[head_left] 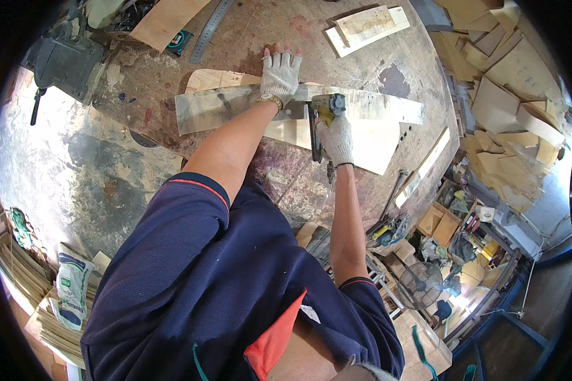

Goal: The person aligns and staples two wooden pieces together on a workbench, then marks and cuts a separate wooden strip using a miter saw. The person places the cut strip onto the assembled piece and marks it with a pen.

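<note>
My left hand (pixel 279 75), in a white fingerless work glove, lies flat with its fingers stretched out at the far edge of a long, slightly curved greyish strip (pixel 203 113). My gloved right hand (pixel 338 138) is wrapped round a pneumatic nail gun (pixel 327 106) with a yellow-green and black body. The nail gun stands over the strip, right of my left hand; whether its nose touches is hidden. Under the strip lie a light wooden piece (pixel 213 79) on the far side and a pale panel (pixel 374 145) on the near side.
On the stained worktable (pixel 260 32) are a steel ruler (pixel 211 30), a tape measure (pixel 178 42), stacked boards (pixel 367 28), a narrow wood strip (pixel 422 166) and a hammer-like tool (pixel 397 187). Wood offcuts (pixel 502 95) pile up at right; a fan (pixel 421 284) stands at lower right.
</note>
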Demonstrator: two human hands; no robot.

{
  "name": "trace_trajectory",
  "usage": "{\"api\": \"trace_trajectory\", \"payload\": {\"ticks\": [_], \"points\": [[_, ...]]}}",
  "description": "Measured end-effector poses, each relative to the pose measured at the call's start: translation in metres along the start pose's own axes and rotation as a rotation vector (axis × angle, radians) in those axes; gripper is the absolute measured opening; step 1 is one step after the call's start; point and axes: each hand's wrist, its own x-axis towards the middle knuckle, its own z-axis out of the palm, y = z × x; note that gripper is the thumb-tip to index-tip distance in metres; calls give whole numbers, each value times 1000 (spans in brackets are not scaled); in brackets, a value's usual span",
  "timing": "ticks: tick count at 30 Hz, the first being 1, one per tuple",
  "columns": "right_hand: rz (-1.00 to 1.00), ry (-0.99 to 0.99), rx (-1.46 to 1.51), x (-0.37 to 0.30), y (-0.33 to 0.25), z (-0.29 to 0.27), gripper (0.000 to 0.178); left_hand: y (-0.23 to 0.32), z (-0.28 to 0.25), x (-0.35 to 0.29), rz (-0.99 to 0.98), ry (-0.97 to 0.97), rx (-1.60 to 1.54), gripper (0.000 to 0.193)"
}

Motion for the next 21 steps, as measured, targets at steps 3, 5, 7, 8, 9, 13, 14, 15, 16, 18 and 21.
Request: {"api": "trace_trajectory", "payload": {"ticks": [3,5,7,8,9,13,14,15,16,18,21], "points": [[3,5,-4,-5,4,2,47,0,2,1,-2,-16,-10,69],[4,-17,-36,-8,5,1,47,1,4,2,-15,-19,-36,70],[31,-29,-32,-14,6,-1,47,1,5,2,-17,-3,-15,71],[17,-27,-24,-16,5,-1,48,1,6,2,-16,0,2,71],[34,-31,-15,-19,4,-1,48,1,6,2,-20,3,-13,72],[86,-62,-23,-23,0,0,47,0,6,3,-10,-23,-59,74],[112,-71,-39,-23,-1,0,47,-1,6,3,-10,-33,-56,74],[99,-70,-37,-23,-2,1,47,-1,6,3,-6,-14,-43,74],[87,-61,-38,-22,-2,1,46,-2,5,3,-4,0,-25,74],[84,-56,-34,-25,4,-1,47,-2,4,1,3,10,-34,74],[105,-16,71,-44,31,-7,52,-6,0,-1,46,124,-42,66]]}}
